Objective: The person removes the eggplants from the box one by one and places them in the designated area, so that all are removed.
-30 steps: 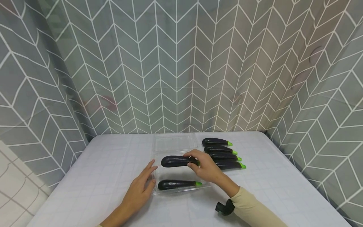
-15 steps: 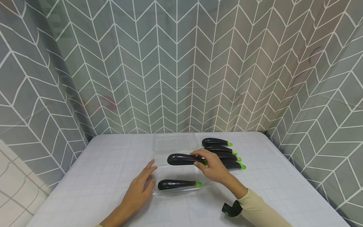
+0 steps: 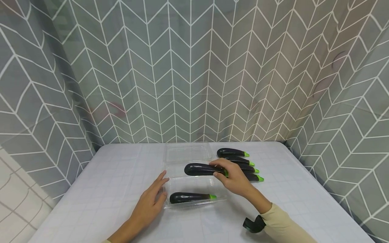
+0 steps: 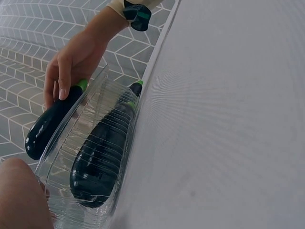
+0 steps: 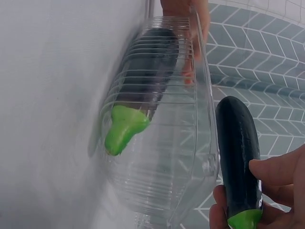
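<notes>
My right hand (image 3: pixel 232 177) pinches a dark eggplant (image 3: pixel 199 169) near its green stem end, holding it level above the rear part of a clear plastic clamshell box (image 3: pixel 197 184). In the right wrist view this eggplant (image 5: pixel 238 148) is outside the box wall, thumb on one side and fingers on the other. A second eggplant (image 3: pixel 189 197) lies inside the box along its front wall, stem to the right. My left hand (image 3: pixel 150 199) rests at the box's left edge with fingers extended, touching the rim. The box's lid (image 3: pixel 186 152) is folded back, flat on the table.
Several more eggplants (image 3: pixel 232 152) lie in a row to the right of the lid, green stems pointing right; the right hand partly hides some. A white cloth covers the table (image 3: pixel 115 182). Patterned curtains (image 3: pixel 188 84) enclose the back and sides.
The right hand has carried its eggplant to the right and slightly toward the back. The left hand, the box and the eggplant inside it have stayed in place.
</notes>
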A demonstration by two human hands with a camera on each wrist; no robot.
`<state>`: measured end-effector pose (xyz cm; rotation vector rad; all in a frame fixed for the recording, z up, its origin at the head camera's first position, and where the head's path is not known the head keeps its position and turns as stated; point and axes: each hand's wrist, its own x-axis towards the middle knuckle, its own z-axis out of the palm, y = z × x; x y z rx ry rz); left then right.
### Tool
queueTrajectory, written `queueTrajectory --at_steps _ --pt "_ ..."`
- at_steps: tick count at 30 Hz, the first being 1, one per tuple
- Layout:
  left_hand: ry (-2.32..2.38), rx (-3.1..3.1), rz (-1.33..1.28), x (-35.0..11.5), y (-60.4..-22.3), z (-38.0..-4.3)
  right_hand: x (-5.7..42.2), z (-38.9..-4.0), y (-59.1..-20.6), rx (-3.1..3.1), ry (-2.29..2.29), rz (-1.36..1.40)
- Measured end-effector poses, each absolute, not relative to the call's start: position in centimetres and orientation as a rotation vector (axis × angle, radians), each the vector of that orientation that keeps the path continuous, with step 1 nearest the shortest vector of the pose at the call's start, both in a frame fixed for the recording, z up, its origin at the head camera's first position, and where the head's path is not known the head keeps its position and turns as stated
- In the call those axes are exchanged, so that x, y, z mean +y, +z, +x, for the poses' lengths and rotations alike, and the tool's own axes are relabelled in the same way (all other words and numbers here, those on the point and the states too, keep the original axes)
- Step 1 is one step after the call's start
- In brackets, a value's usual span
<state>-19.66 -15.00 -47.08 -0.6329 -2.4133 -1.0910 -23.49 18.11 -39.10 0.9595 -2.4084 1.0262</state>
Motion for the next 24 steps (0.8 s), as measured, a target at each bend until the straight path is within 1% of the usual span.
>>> queueTrajectory --at_steps 15,24 --pt "-1.110 -2.448 -0.621 -15.1 -47.1 -19.7 19.8 -22.9 -38.7 -2.425 1.026 0.895" --pt "-1.119 -2.443 -0.619 -15.1 -47.0 -19.7 21.2 -22.5 -39.2 -2.440 1.030 0.840"
